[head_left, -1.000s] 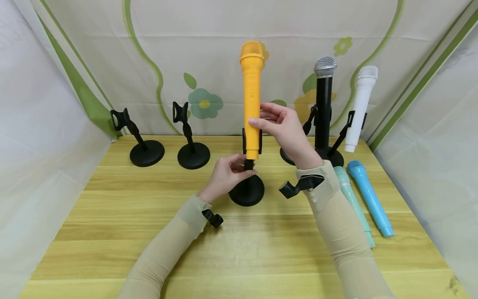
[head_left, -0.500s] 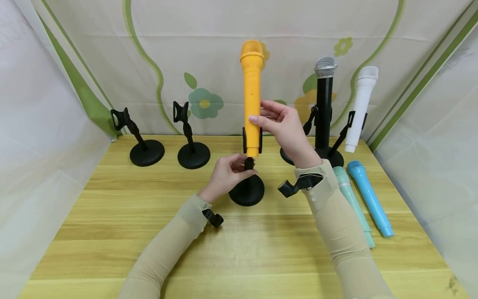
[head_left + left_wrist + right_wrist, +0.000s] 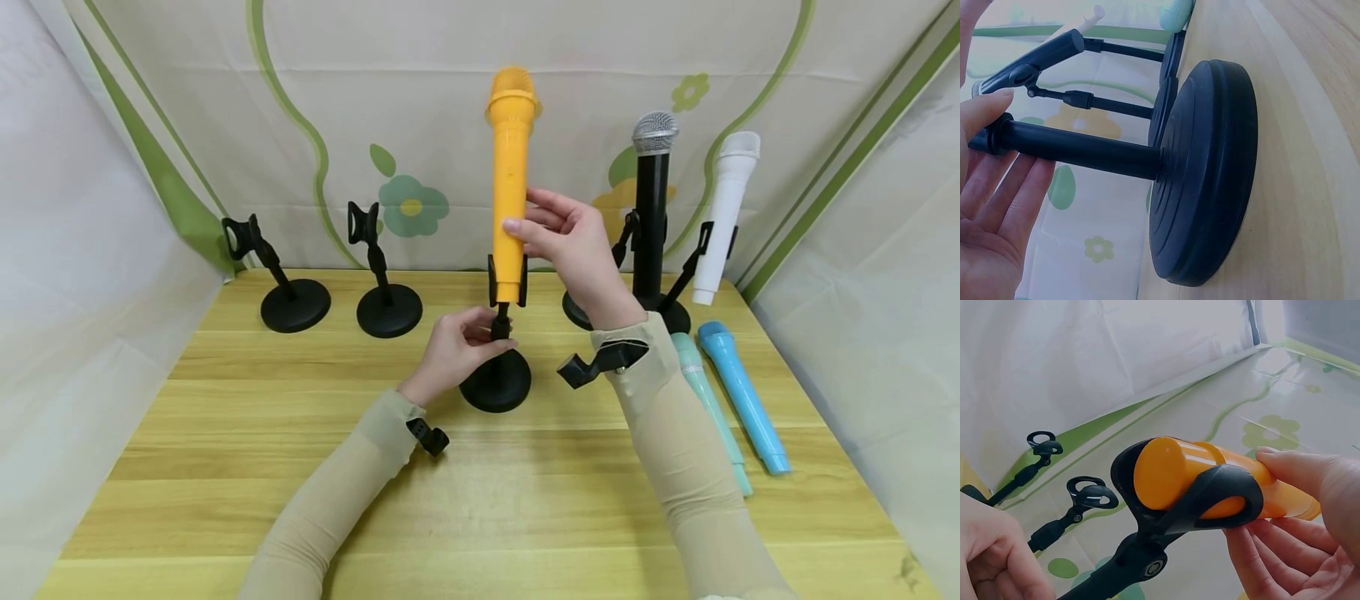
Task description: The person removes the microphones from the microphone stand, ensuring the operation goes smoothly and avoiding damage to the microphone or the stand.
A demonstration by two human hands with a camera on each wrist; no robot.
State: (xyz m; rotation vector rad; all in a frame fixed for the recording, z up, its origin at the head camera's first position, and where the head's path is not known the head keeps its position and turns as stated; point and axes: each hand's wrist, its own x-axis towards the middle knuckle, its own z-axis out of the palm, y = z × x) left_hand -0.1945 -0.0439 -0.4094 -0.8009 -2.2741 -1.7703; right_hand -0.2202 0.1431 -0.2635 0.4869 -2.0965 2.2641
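Holding the orange mic (image 3: pixel 510 183) up at the middle stand (image 3: pixel 495 383) takes both hands here. The mic is at the top of that stand, its butt end sitting inside the clip (image 3: pixel 1229 478), with the clip's curved arms hugging it on either side.

Right hand (image 3: pixel 581 250): the grip is pinched on the mic's body, just above the middle stand's clip, thumb on the near side, fingers behind. Left hand (image 3: pixel 453 350): that grip is closed around the upper stem of the middle stand, whose round base sits flat on the worktop (image 3: pixel 187 467).

Left of the middle stand there are two more black stands, an inner one (image 3: pixel 388 312) and an outer one (image 3: pixel 295 306), both set farther back. Off to its right, a black mic with a silver head (image 3: pixel 650 217) and a white mic (image 3: pixel 726 212) are each up in a stand, the white one leaning. Also right of the middle stand, a mint mic (image 3: pixel 708 400) and a blue mic (image 3: pixel 745 400) lie side by side on the worktop, the mint one partly hidden by the right sleeve (image 3: pixel 697 475).
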